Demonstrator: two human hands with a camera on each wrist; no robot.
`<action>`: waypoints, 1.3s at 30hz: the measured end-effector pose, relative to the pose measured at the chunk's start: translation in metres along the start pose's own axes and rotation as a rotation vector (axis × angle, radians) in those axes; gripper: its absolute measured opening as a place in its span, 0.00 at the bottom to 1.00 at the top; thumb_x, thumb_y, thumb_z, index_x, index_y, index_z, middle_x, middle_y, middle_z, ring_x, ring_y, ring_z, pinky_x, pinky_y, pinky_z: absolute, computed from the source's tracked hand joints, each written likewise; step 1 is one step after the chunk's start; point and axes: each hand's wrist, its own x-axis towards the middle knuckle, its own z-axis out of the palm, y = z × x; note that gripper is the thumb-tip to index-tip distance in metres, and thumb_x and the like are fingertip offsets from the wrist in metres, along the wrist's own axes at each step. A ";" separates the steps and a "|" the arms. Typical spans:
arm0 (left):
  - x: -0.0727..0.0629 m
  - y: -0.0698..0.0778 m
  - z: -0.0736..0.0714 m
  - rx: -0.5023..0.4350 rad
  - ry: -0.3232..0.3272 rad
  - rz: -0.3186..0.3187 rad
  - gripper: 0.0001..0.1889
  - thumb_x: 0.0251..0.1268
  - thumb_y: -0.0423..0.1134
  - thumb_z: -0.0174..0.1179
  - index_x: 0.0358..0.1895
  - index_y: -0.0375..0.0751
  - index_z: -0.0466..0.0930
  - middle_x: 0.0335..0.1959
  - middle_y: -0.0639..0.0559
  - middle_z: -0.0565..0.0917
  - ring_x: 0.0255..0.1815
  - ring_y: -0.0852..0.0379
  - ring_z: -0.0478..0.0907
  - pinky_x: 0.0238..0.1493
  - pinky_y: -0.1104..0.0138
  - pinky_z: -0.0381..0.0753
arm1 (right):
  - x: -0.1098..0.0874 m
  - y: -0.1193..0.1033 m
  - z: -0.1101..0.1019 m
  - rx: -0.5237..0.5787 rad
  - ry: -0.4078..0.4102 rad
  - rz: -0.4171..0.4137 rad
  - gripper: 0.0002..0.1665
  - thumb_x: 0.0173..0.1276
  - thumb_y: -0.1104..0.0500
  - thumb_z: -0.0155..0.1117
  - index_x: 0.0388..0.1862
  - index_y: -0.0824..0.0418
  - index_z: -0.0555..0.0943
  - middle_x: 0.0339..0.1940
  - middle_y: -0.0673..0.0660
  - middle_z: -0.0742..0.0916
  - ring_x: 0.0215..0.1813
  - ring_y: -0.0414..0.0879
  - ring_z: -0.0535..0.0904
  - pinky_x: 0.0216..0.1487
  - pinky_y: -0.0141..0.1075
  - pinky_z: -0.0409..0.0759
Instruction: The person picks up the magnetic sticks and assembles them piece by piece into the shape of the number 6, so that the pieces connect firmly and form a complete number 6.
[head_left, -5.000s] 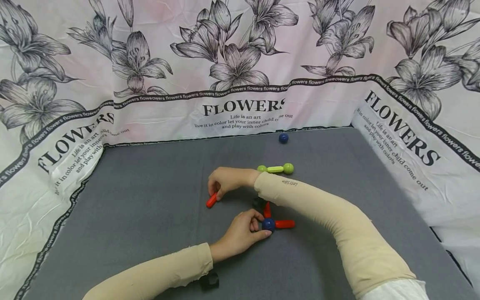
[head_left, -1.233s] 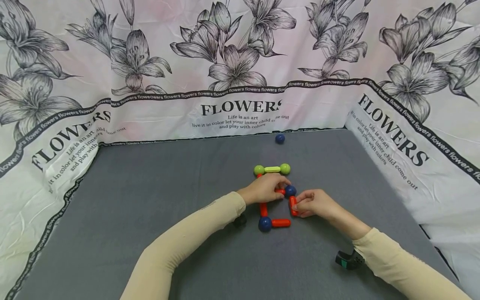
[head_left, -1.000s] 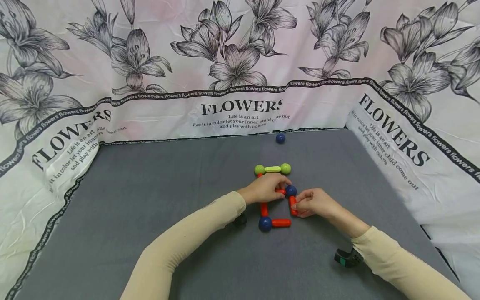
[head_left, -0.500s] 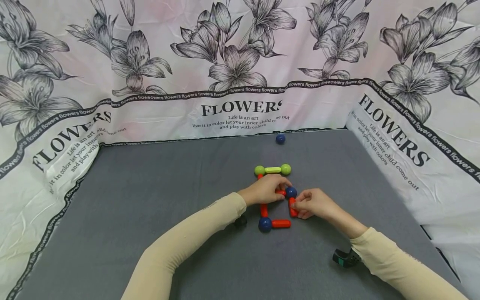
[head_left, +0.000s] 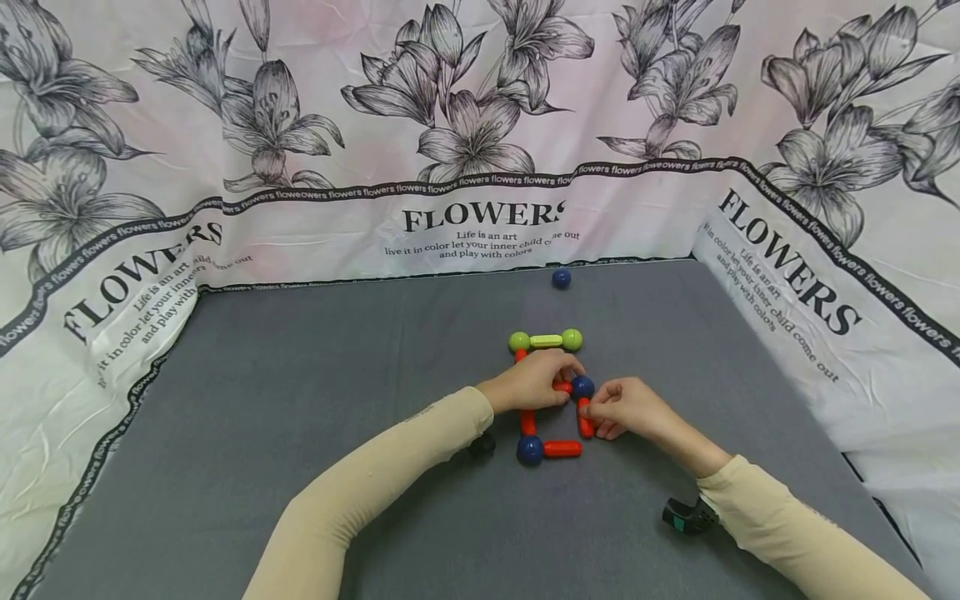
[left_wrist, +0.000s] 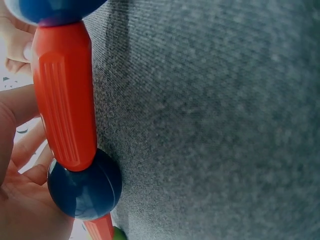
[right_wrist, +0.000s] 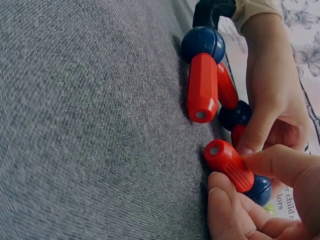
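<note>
In the head view, my left hand [head_left: 531,382] curls its thumb and finger about a crosswise red magnetic rod [head_left: 562,387], right where it meets a blue ball [head_left: 582,387]. My right hand [head_left: 630,407] pinches another red magnetic rod [head_left: 585,418] that runs from this ball towards me; its metal-tipped free end shows in the right wrist view. Nearer me, a blue ball [head_left: 530,450] joins a rod pointing right [head_left: 562,449] and a rod leading away [head_left: 528,422]. The middle blue ball [left_wrist: 85,185], under my left hand, shows in the left wrist view.
Beyond my left hand, two green balls [head_left: 572,339] are linked by a yellow-green rod [head_left: 546,341]. A loose blue ball [head_left: 561,278] lies far back on the grey cloth [head_left: 322,400], before the flower-print curtain [head_left: 480,221].
Five seconds ago my left hand held the near blue ball and my right hand a rod at the left. Both hands since moved to the right-hand ball; within the last second they barely shift.
</note>
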 end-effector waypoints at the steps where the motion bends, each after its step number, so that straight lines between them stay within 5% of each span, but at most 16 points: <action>1: 0.000 0.000 0.000 0.000 0.001 0.003 0.20 0.63 0.34 0.65 0.59 0.43 0.78 0.48 0.50 0.83 0.48 0.59 0.79 0.52 0.73 0.78 | 0.000 0.000 0.000 -0.004 -0.001 -0.002 0.12 0.65 0.55 0.68 0.33 0.64 0.83 0.22 0.50 0.88 0.26 0.43 0.84 0.31 0.39 0.86; 39: 0.001 0.000 0.004 -0.010 -0.010 0.005 0.21 0.61 0.32 0.66 0.58 0.42 0.78 0.47 0.50 0.83 0.47 0.59 0.78 0.52 0.74 0.78 | -0.003 0.001 0.001 -0.045 0.027 -0.006 0.14 0.64 0.52 0.70 0.32 0.64 0.83 0.21 0.51 0.87 0.24 0.43 0.84 0.30 0.39 0.86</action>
